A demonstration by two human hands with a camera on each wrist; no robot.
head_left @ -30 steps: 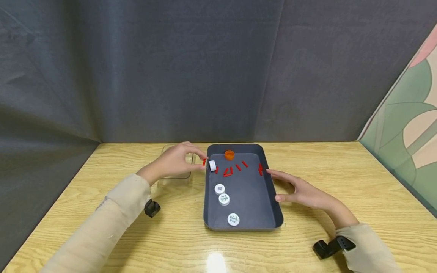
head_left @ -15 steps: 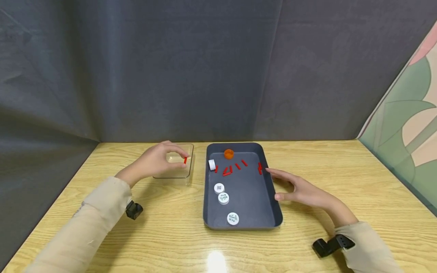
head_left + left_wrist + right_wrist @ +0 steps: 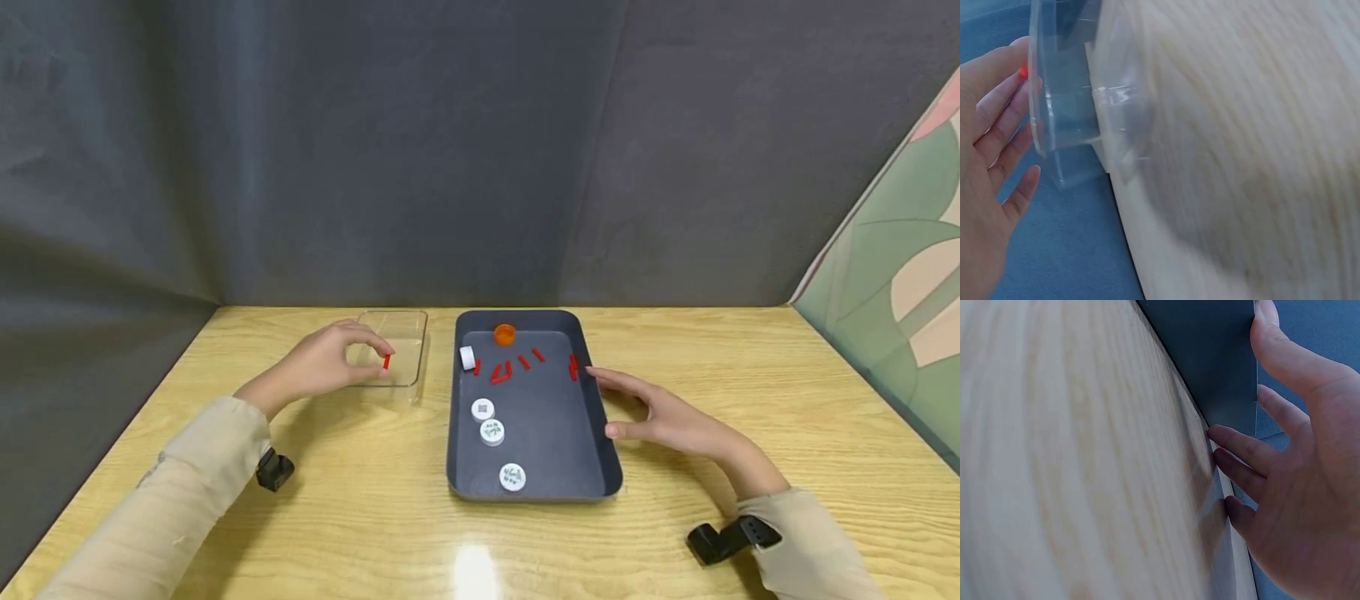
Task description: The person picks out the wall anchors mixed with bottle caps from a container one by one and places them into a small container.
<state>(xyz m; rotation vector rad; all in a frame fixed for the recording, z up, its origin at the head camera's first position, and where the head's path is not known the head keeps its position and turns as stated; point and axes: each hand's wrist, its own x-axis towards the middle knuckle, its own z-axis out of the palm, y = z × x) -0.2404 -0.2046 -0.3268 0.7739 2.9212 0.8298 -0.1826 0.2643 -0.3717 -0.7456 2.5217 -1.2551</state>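
Dark-grey rectangular tray (image 3: 551, 433), lower centre of frame; thin red sticks (image 3: 538, 355); round white caps (image 3: 512, 477), dark markings; round orange cap (image 3: 505, 335); yellow wood-grained table (image 3: 360, 517).

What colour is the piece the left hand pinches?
Red; the piece shows best in the head view.

Dark grey tray (image 3: 547, 442): rectangular; right hand (image 3: 663, 422) at right rim;
Clear plastic box (image 3: 408, 346): open-topped; left of tray;
Red stick (image 3: 387, 362): short; pinched by left hand (image 3: 321, 363); over box
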